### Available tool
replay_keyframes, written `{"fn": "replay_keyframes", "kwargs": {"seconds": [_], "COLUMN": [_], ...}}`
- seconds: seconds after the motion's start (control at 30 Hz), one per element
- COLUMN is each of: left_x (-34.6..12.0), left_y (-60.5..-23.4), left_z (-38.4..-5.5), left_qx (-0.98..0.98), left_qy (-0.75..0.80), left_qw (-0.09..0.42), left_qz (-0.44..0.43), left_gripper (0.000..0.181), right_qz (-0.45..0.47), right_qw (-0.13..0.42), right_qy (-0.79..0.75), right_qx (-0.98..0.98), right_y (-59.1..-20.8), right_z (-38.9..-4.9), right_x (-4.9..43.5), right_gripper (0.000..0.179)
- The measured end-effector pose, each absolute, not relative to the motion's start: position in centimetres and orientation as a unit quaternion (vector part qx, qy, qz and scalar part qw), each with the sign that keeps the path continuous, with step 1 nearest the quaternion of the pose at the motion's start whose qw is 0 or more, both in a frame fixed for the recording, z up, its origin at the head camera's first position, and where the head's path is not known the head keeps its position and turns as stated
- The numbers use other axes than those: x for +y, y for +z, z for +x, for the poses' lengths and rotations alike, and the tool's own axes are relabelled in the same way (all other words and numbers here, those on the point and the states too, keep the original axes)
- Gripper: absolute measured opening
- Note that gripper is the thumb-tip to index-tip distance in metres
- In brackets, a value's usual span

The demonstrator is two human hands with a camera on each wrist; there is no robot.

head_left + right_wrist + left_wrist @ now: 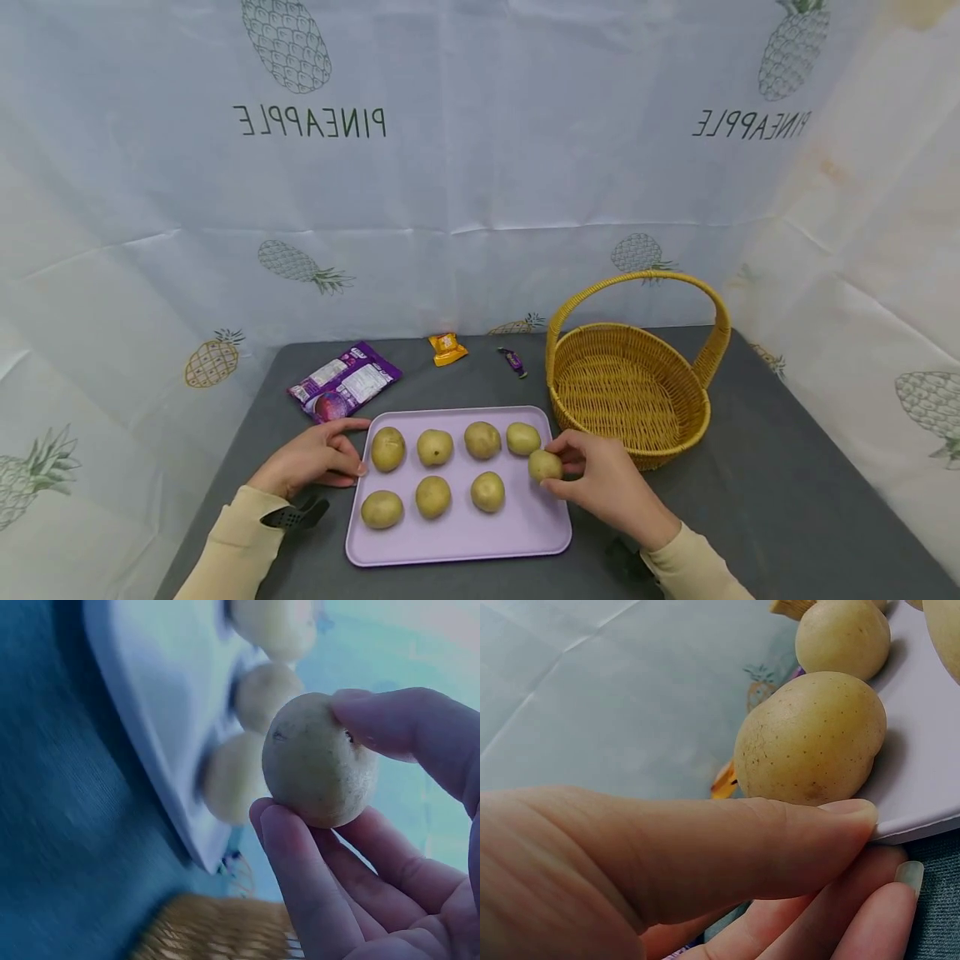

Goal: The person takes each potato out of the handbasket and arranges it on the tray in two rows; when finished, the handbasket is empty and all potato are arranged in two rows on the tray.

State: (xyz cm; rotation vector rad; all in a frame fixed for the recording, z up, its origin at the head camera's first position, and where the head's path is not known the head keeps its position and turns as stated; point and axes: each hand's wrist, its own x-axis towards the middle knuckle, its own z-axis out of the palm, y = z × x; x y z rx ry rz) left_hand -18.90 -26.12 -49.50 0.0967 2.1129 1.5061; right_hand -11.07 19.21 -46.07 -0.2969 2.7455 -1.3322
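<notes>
A lilac tray lies on the table with several potatoes set out in two rows. At its left edge my left hand pinches the rim; in the left wrist view the thumb lies along the top and the fingers are below, close to a potato. Over the tray's right side my right hand holds another potato. The right wrist view shows this potato between thumb and fingertips, held up off the tray.
Just behind my right hand stands a wicker basket with a tall handle. A purple snack bag lies beyond my left hand. An orange wrapped sweet and a small purple sweet lie at the back, before a pineapple-print cloth.
</notes>
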Motion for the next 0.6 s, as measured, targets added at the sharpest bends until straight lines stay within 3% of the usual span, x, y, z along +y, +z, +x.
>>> {"fn": "replay_keyframes", "kwargs": {"seconds": [0.6], "left_x": [-26.2], "left_y": [-49.6], "left_z": [-19.0], "left_qx": [0.782], "left_qy": [0.56], "left_qw": [0.271], "left_qz": [0.035], "left_gripper": [0.088], "right_qz": [-0.147], "right_qw": [0.051], "right_qy": [-0.426], "right_qx": [0.891], "right_y": [-48.6], "right_z": [-11.0], "right_x": [17.9], "right_gripper": [0.032]}}
